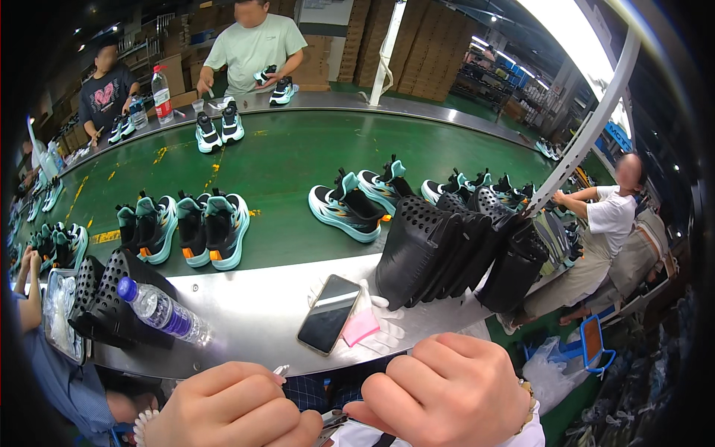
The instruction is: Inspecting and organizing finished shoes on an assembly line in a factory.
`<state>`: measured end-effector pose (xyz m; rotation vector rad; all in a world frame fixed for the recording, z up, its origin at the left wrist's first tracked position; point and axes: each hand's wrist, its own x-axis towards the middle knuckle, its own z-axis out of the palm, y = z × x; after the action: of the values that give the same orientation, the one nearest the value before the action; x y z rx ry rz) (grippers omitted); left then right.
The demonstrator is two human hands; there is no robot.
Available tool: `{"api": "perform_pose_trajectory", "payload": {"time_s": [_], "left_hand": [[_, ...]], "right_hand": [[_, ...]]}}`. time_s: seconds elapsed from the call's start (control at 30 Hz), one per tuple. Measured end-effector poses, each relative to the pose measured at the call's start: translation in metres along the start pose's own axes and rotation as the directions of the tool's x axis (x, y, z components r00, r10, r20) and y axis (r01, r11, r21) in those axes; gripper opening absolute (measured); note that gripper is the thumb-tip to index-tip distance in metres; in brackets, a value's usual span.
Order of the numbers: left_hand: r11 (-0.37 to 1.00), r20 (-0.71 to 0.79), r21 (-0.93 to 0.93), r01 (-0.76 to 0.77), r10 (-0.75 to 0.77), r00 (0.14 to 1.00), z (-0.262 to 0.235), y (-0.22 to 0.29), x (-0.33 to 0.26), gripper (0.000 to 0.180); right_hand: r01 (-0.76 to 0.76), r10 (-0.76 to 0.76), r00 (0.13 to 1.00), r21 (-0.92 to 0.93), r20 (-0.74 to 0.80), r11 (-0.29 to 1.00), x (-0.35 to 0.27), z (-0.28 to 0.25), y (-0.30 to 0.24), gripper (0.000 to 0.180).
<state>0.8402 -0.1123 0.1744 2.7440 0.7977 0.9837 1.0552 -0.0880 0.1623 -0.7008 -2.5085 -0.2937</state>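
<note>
Both of my hands are held close together in front of the bench's near edge, low in the view. My left hand is closed, and a small whitish tip pokes out by its thumb. My right hand is closed too, knuckles up. Between the two hands a small shiny metal piece shows; its kind and most of its length are hidden by my fingers. Beyond them, a smartphone lies on the metal ledge, beside a pink pad and white gloves.
Black perforated boot-like forms stand at the right, more at the left by a water bottle. Black-and-turquoise sneakers sit on the green belt. People work across the belt and at both sides. A blue-framed stool stands at right.
</note>
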Motion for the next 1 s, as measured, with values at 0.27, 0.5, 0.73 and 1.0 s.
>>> {"api": "perform_pose_trajectory", "payload": {"time_s": [0.27,0.5,0.73,1.0], "left_hand": [[1.000,0.023,0.029,0.012,-0.012,1.000,0.004,0.001,0.001,0.029],[0.998,0.037,0.043,0.035,-0.036,0.999,0.006,0.001,0.001,0.029],[0.996,0.056,0.091,-0.015,0.010,0.998,0.017,-0.006,0.001,0.027],[1.000,0.026,0.005,-0.012,0.012,1.000,0.021,-0.013,0.003,0.026]], "right_hand": [[0.031,-0.031,0.999,-0.047,0.015,0.998,-0.003,-0.001,0.002,0.021],[0.013,-0.013,0.999,0.006,0.035,1.000,-0.001,-0.001,0.004,0.021],[-0.005,0.006,1.000,-0.079,0.022,0.997,-0.010,0.002,0.011,0.019],[-0.057,0.054,0.998,0.103,0.032,0.993,-0.014,0.000,0.016,0.022]]}}
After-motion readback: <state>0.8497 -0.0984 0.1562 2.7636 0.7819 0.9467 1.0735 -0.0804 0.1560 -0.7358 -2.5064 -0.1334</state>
